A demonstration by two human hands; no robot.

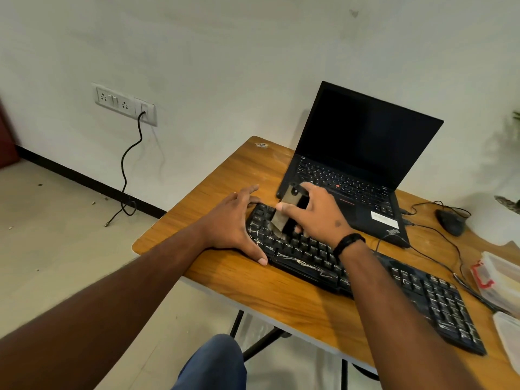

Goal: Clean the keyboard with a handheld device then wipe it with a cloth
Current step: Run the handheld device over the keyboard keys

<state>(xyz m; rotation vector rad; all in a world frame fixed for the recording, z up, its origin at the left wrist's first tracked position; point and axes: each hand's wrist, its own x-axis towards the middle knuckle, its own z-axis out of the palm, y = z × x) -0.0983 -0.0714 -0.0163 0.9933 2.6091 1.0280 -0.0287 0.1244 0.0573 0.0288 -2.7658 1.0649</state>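
A black keyboard [405, 280] lies diagonally across the wooden table [281, 294]. My right hand [318, 212] grips a small grey-and-black handheld device [287, 212], its lower end down on the keys at the keyboard's left end. My left hand [233, 223] rests on the keyboard's left edge, fingers spread straight, thumb along the front edge. No cloth is visible.
An open black laptop [363, 153] with a dark screen stands just behind the keyboard. A black mouse [450, 220] and cables lie at the right. Clear plastic containers [501, 280] sit at the table's right edge. A wall socket [123, 104] with a hanging cable is at left.
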